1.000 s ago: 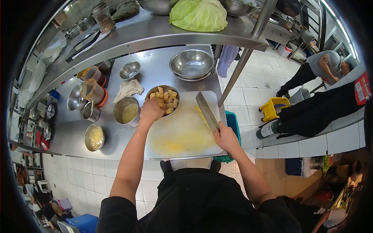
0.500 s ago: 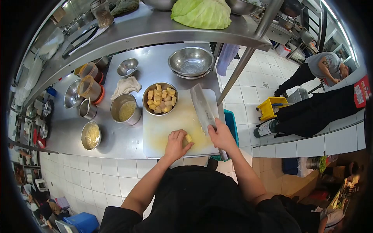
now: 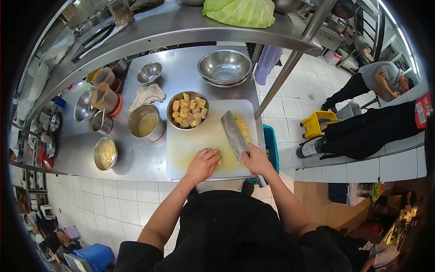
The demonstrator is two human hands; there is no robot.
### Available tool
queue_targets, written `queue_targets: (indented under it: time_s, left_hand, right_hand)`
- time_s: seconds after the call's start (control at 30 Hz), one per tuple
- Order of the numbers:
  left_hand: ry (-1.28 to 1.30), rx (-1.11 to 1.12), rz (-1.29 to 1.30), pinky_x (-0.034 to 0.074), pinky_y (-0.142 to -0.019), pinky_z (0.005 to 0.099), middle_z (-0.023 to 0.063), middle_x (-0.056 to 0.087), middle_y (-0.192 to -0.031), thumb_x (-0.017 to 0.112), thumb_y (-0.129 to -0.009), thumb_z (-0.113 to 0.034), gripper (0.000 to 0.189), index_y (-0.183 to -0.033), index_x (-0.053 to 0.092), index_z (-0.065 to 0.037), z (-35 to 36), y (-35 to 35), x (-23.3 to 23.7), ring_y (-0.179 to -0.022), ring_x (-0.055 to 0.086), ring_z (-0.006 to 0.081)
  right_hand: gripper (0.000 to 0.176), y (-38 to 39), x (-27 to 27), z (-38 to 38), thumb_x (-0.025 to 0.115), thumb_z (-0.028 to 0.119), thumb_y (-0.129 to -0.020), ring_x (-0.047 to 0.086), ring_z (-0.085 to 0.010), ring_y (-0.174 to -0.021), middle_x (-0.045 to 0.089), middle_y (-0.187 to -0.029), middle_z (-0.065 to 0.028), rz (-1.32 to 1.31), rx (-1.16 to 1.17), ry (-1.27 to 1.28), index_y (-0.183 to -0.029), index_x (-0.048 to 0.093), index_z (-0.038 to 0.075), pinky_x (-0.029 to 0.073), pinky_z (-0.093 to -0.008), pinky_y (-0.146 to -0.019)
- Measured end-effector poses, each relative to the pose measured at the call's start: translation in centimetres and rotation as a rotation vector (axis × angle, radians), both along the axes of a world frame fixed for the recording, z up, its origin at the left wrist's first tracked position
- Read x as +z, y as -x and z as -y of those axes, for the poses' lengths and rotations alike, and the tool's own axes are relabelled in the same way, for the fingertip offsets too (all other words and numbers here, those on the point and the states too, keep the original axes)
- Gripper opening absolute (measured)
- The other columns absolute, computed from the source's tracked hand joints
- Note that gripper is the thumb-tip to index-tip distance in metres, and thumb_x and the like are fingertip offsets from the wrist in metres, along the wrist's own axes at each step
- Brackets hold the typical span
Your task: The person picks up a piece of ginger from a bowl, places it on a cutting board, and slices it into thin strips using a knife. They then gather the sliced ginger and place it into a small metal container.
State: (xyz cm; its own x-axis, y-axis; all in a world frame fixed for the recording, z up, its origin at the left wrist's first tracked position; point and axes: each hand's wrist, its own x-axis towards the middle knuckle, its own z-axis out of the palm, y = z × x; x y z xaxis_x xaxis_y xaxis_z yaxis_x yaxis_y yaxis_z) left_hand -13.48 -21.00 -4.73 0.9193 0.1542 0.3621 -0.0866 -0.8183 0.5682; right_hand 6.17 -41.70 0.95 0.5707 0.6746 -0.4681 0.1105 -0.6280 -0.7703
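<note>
My right hand is wrapped round the handle of a broad cleaver, its blade slanting up and left over the white cutting board. Fine yellow shreds lie along the blade's right side. Lower on the board, my left hand curls its fingers over a small peeled yellow root piece; most of the piece is hidden. Behind the left hand, at the board's upper left, stands a steel bowl full of similar peeled chunks.
Left of the board are a steel pot, a bowl of pale shreds and a crumpled cloth. Stacked bowls sit behind. An overhead shelf carries a cabbage. Another person stands at far right.
The cleaver blade has turned to show its broad side and come slightly nearer me, exposing the shreds on its right. My left hand covers more of the root piece.
</note>
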Motion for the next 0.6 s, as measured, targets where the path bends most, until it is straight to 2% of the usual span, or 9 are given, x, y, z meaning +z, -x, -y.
queue_targets:
  time_s: [0.07, 0.1, 0.17, 0.37, 0.6]
  left_hand:
    - [-0.039, -0.077, -0.036, 0.056, -0.109, 0.0465, 0.0137, 0.073, -0.134, 0.074, -0.103, -0.006, 0.023, -0.125, 0.076, -0.002, 0.0, 0.5, -0.5, -0.126, 0.067, 0.0374]
    - [0.046, -0.010, -0.007, 0.058, -0.106, 0.0458, 0.0134, 0.074, -0.131, 0.076, -0.101, -0.006, 0.022, -0.122, 0.077, -0.002, 0.1, 0.7, -0.8, -0.123, 0.068, 0.0368]
    - [0.156, 0.095, 0.046, 0.061, -0.099, 0.0455, 0.0139, 0.076, -0.124, 0.083, -0.097, -0.007, 0.019, -0.115, 0.080, -0.002, 0.4, 1.1, -1.3, -0.116, 0.071, 0.0372]
    - [0.163, 0.135, 0.102, 0.061, -0.098, 0.0454, 0.0135, 0.077, -0.120, 0.082, -0.096, -0.004, 0.017, -0.113, 0.080, -0.001, 1.1, 0.7, -1.4, -0.113, 0.073, 0.0364]
    - [0.200, 0.074, 0.053, 0.061, -0.098, 0.0453, 0.0133, 0.077, -0.117, 0.080, -0.094, 0.001, 0.020, -0.114, 0.080, -0.001, 0.0, 0.1, -1.7, -0.115, 0.072, 0.0359]
  right_hand:
    - [0.031, 1.3, -2.1, 0.8, 0.062, 0.021, -0.107, 0.078, -0.0465, -0.076, 0.076, -0.091, -0.0338, 0.421, 0.194, -0.103, -0.125, 0.061, -0.004, 0.060, -0.0604, -0.070]
    - [0.031, 2.1, -1.2, 0.8, 0.062, 0.021, -0.107, 0.078, -0.0465, -0.076, 0.076, -0.091, -0.0338, 0.413, 0.193, -0.096, -0.125, 0.061, -0.004, 0.060, -0.0604, -0.070]
    - [0.032, 4.5, 2.5, 0.3, 0.060, 0.020, -0.106, 0.077, -0.0532, -0.091, 0.077, -0.098, -0.0356, 0.449, 0.248, 0.131, -0.128, 0.060, -0.003, 0.058, -0.0675, -0.082]
    - [0.024, 7.7, 3.6, -0.1, 0.056, 0.011, -0.103, 0.079, -0.0500, -0.086, 0.079, -0.089, -0.0291, 0.485, 0.396, 0.264, -0.124, 0.059, 0.000, 0.061, -0.0644, -0.078]
    - [0.022, 8.0, 2.6, -0.5, 0.056, 0.010, -0.102, 0.080, -0.0486, -0.083, 0.078, -0.085, -0.0287, 0.505, 0.392, 0.251, -0.121, 0.058, -0.001, 0.061, -0.0628, -0.075]
